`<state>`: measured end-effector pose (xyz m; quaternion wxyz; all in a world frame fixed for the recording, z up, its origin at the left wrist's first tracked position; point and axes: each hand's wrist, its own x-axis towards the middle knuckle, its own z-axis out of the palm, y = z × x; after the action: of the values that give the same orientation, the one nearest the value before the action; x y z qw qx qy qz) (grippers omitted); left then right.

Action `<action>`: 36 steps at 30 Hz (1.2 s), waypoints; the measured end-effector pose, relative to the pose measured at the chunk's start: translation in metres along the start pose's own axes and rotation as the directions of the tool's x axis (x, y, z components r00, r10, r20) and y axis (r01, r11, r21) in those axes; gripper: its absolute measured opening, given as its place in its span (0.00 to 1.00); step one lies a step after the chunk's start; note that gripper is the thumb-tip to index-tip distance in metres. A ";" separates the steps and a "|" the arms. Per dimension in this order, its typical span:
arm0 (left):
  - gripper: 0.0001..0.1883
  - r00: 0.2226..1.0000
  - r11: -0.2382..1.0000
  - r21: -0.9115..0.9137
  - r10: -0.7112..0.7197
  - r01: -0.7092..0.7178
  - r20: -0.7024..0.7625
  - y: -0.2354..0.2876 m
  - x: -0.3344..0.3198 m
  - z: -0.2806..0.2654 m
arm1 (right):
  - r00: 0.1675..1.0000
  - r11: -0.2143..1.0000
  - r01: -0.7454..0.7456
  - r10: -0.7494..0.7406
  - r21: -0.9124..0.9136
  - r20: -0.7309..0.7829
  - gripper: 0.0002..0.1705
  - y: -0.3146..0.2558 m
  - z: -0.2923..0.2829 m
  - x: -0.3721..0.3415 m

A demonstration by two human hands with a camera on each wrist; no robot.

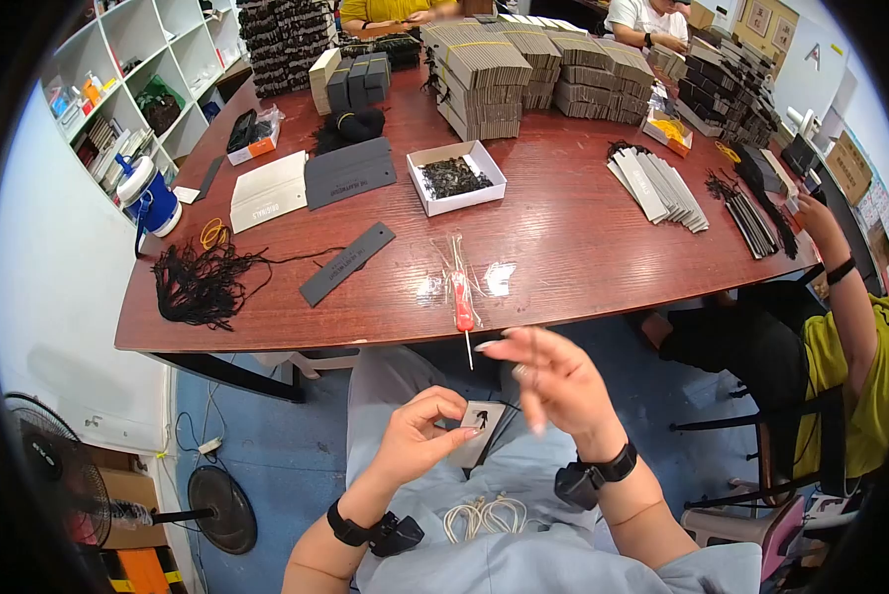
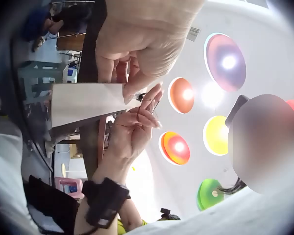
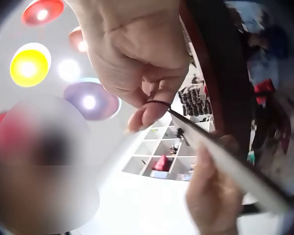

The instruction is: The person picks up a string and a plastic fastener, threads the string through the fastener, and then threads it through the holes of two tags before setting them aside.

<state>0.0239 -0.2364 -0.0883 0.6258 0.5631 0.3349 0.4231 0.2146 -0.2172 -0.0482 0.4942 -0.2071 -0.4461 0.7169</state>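
My left hand (image 1: 426, 436) grips a small stack of tags (image 1: 474, 447) above my lap, thumb on the pale top face beside a black cord knot. The left wrist view shows that hand (image 2: 144, 39) pinching one end of the pale tag (image 2: 85, 104). My right hand (image 1: 565, 388) is raised just right of the tags, blurred in the head view. From the right wrist, a thin black cord (image 3: 158, 102) runs across the curled fingers of this hand (image 3: 137, 54) to the tag's end (image 3: 235, 166).
On the red table (image 1: 553, 257) lie a red-handled tool (image 1: 463, 302), a white box of black pieces (image 1: 504, 183), a dark tag (image 1: 347, 263), black cords (image 1: 202, 282) and fanned pale tags (image 1: 662, 188). Stacked bundles (image 1: 479, 74) stand behind. Another person's arm (image 1: 850, 277) is at the right.
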 end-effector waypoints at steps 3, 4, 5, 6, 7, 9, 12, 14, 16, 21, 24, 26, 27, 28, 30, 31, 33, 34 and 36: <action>0.06 0.999 0.995 -0.090 0.037 -0.037 0.000 0.003 -0.002 0.000 | 0.991 0.899 -0.025 0.081 -0.438 0.109 0.26 -0.003 0.013 -0.004; 0.06 1.000 0.990 -0.139 -0.001 -0.001 -0.012 0.004 -0.003 0.000 | 0.985 0.812 0.037 0.069 -0.582 0.158 0.25 -0.004 0.015 -0.004; 0.07 0.999 0.981 -0.188 -0.040 0.035 -0.022 0.005 -0.004 0.000 | 0.979 0.761 0.128 0.005 -0.636 0.204 0.24 0.004 0.009 -0.004; 0.07 0.999 0.981 -0.189 -0.041 0.036 -0.020 0.004 -0.005 0.000 | 0.977 0.728 0.181 -0.054 -0.662 0.208 0.23 0.009 0.007 -0.004; 0.07 0.998 0.962 -0.269 -0.065 0.056 -0.022 0.004 -0.006 -0.001 | 0.970 0.690 0.232 -0.113 -0.686 0.215 0.22 0.011 0.006 -0.004; 0.08 0.996 0.935 -0.347 -0.090 0.076 -0.024 0.005 -0.007 -0.002 | 0.981 0.730 0.185 -0.096 -0.658 0.169 0.20 0.005 0.010 -0.004; 0.07 0.996 0.945 -0.315 -0.093 0.091 0.007 0.012 -0.007 -0.002 | 0.998 0.869 0.059 -0.052 -0.491 0.029 0.15 0.002 0.006 -0.006; 0.07 0.996 0.972 -0.218 -0.084 0.084 0.013 0.015 -0.008 -0.001 | 0.986 0.979 0.097 -0.119 -0.181 -0.117 0.10 0.003 0.001 -0.004; 0.06 0.997 0.977 -0.199 -0.078 0.080 0.018 0.017 -0.010 -0.004 | 0.963 0.959 0.117 -0.173 -0.257 -0.207 0.08 -0.007 -0.008 0.001; 0.06 0.988 0.978 -0.157 -0.148 0.140 -0.039 0.027 -0.016 -0.009 | 0.888 0.952 0.208 -0.280 -0.224 -0.366 0.04 -0.029 -0.031 0.009; 0.05 0.995 0.992 -0.069 -0.103 0.101 -0.016 0.027 -0.014 -0.008 | 0.860 0.916 0.263 -0.365 -0.303 -0.357 0.03 -0.038 -0.005 0.010; 0.04 0.984 0.980 0.132 -0.134 0.149 -0.116 0.018 -0.012 -0.008 | 0.881 0.798 0.416 -0.473 -0.437 -0.026 0.04 -0.045 0.011 0.002; 0.04 0.984 0.980 0.133 -0.134 0.149 -0.116 0.020 -0.011 -0.006 | 0.812 0.648 0.582 -0.492 -0.491 0.314 0.05 -0.047 0.020 -0.002; 0.04 0.983 0.973 0.181 -0.121 0.145 -0.139 0.024 -0.010 -0.003 | 0.813 0.631 0.582 -0.456 -0.512 0.362 0.05 -0.049 0.034 -0.005; 0.03 0.982 0.963 0.230 -0.107 0.141 -0.156 0.026 -0.011 -0.003 | 0.777 0.460 0.624 -0.457 -0.632 0.434 0.07 -0.055 0.040 -0.002; 0.04 0.992 0.976 0.181 -0.112 0.120 -0.057 0.025 -0.014 -0.004 | 0.854 0.521 0.470 -0.473 -0.712 0.218 0.05 -0.059 0.034 0.002; 0.04 0.994 0.987 0.128 -0.103 0.096 0.046 0.027 -0.015 -0.002 | 0.895 0.826 0.155 -0.349 -0.542 -0.276 0.05 -0.058 0.015 0.021; 0.04 0.988 0.983 -0.098 -0.151 0.153 0.028 0.030 -0.014 0.000 | 0.898 0.877 0.176 -0.330 -0.448 -0.293 0.07 -0.053 0.004 0.030; 0.07 0.984 0.917 -0.368 -0.178 0.154 -0.030 0.031 -0.009 0.001 | 0.888 0.868 0.140 -0.323 -0.476 -0.327 0.11 -0.037 -0.008 0.042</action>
<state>0.0160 -0.2442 -0.0579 0.7421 0.3931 0.3169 0.4408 0.2221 -0.1715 -0.0152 0.5984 -0.3974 -0.5087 0.4746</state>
